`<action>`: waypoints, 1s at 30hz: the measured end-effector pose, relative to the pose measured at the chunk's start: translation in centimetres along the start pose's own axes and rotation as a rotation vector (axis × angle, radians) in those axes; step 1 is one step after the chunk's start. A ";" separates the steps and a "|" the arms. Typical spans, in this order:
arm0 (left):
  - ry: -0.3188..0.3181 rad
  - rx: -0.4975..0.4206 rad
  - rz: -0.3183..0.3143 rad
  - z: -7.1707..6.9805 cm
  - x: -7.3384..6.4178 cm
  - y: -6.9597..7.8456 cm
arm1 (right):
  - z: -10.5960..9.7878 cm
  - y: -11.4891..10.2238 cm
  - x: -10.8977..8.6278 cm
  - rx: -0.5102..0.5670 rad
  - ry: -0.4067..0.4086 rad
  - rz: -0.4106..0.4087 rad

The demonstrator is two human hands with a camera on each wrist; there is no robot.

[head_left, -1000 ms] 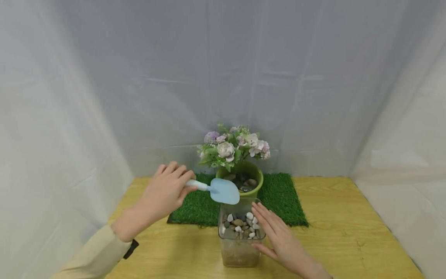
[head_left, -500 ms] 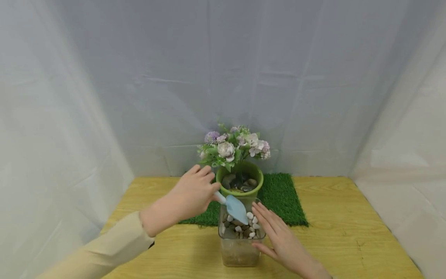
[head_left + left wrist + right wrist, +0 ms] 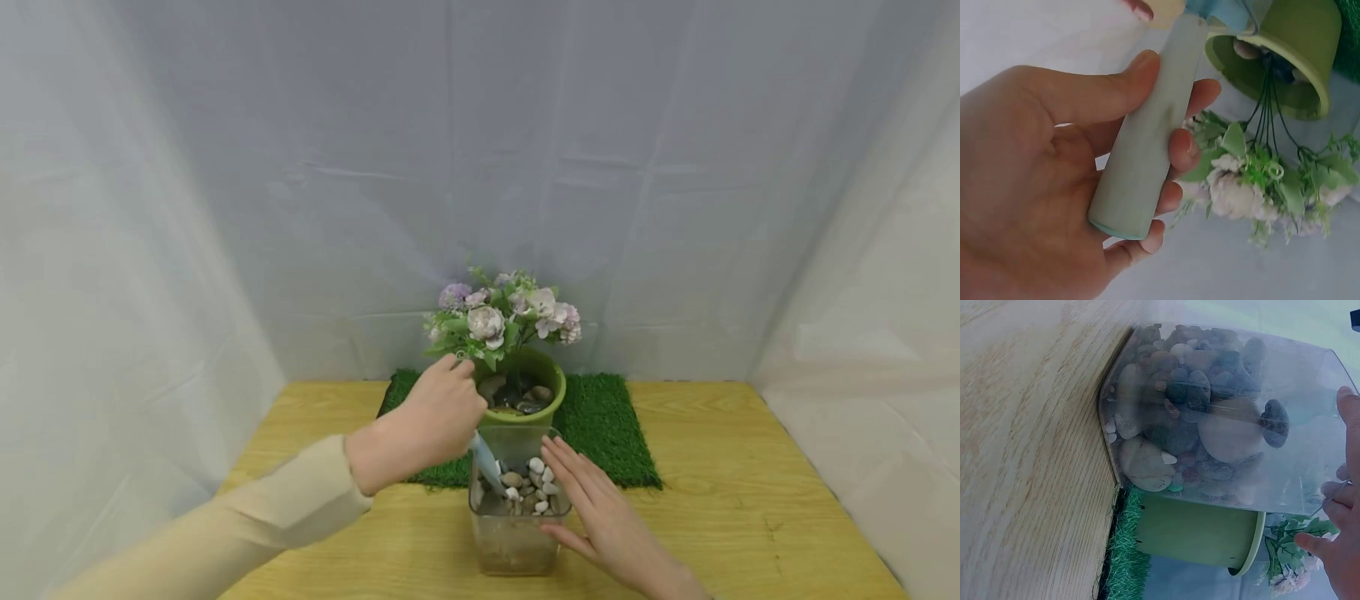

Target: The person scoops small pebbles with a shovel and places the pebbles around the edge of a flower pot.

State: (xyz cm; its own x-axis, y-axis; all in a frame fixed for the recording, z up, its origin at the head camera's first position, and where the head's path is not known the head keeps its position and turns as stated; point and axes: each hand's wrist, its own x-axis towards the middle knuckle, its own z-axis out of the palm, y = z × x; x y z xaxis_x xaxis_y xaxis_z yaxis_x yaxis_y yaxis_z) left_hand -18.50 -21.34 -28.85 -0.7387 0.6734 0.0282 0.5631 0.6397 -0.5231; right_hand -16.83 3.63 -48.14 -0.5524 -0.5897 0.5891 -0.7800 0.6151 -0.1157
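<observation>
My left hand [image 3: 433, 415] grips a small trowel, thumb and fingers curled round its white handle [image 3: 1141, 137]. The light blue blade [image 3: 487, 464] points down inside a clear square container [image 3: 516, 546], at its left side among the stones [image 3: 513, 480]. Those stones are white, brown and grey; the right wrist view shows them piled at several sizes behind the clear wall. My right hand [image 3: 603, 521] lies along the container's right side, fingers straight and fingertips at the rim. Part of the trowel is hidden behind my left hand in the head view.
Right behind the container stands a green flower pot [image 3: 558, 398] with dark stones and pink, white and purple flowers [image 3: 486, 325]. Under the pot lies a green artificial grass mat [image 3: 607, 433] on the wooden table [image 3: 720, 492]. Pale sheeting [image 3: 375, 208] hangs around the back and sides.
My left hand has moved right with the trowel, whose blade has swung from level above the container to pointing down into it. The right hand and the container have stayed in place.
</observation>
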 end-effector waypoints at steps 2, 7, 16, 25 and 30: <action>-0.067 -0.012 0.000 0.2 0.6 0.5 | 0.0 0.0 0.0 0.003 -0.002 -0.001; -0.191 0.010 0.000 0.4 1.6 2.0 | 0.0 -0.1 0.0 -0.003 -0.006 -0.002; -0.014 0.082 0.059 1.9 0.8 2.1 | 0.0 -0.1 0.0 -0.003 0.007 0.000; 0.189 0.005 0.103 5.4 -0.3 0.6 | 0.3 0.0 -0.1 -0.009 0.043 -0.026; 0.156 -0.045 0.091 5.6 -0.3 0.2 | 0.4 0.0 -0.1 0.002 0.037 -0.016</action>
State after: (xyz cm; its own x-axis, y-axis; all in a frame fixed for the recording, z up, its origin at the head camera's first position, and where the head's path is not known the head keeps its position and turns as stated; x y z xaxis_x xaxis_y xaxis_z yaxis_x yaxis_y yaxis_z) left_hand -20.23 -23.48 -33.70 -0.6193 0.7766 0.1157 0.6437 0.5866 -0.4915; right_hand -16.89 3.47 -48.47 -0.5285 -0.5795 0.6204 -0.7892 0.6046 -0.1075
